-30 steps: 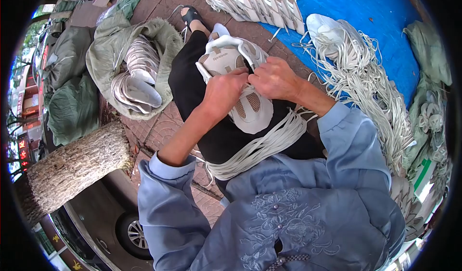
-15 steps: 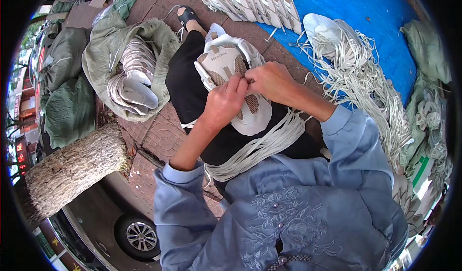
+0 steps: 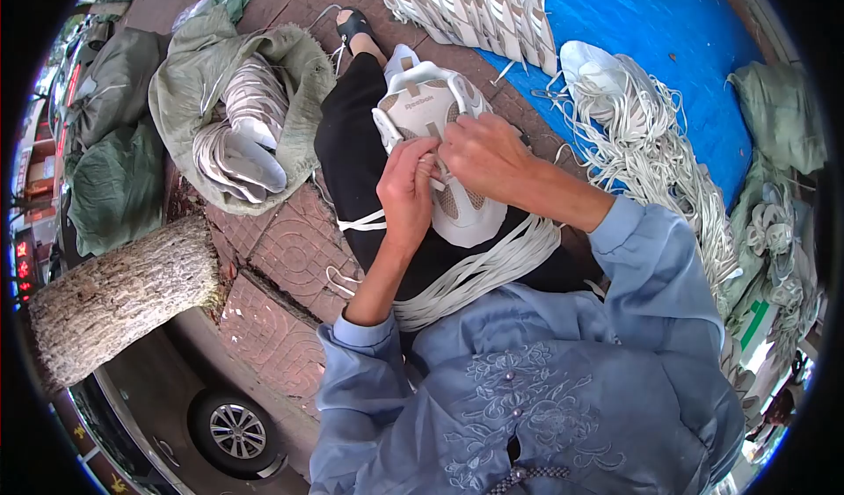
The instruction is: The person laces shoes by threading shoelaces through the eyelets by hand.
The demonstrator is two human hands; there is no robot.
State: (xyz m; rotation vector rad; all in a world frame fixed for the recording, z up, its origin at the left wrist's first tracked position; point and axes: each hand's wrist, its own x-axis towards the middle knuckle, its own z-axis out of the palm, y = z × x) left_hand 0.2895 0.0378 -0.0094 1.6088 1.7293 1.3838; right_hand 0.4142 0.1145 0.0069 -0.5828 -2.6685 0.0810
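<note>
A white and beige shoe upper (image 3: 420, 108) lies over my black-trousered thigh, its rounded toe towards my body. Both hands meet over its middle. My left hand (image 3: 408, 187) is closed at the left of the lacing area, with a bit of white lace between its fingers. Against it, my right hand (image 3: 479, 154) is pinched on something its fingers hide. A bundle of white laces (image 3: 483, 275) lies across my lap, and one lace loops out to the left of my thigh.
An open sack (image 3: 303, 69) at the left holds stacked uppers (image 3: 255, 99). A tree trunk (image 3: 132, 297) and a car wheel (image 3: 236, 431) are at lower left. On the blue sheet (image 3: 615, 11) are a row of uppers (image 3: 475, 11) and a heap of laces (image 3: 642, 156).
My left hand has turned more upright and moved slightly down, its forearm shifting right. A white lace now shows between its fingers. The upper appears slightly further right, as the whole view has shifted.
</note>
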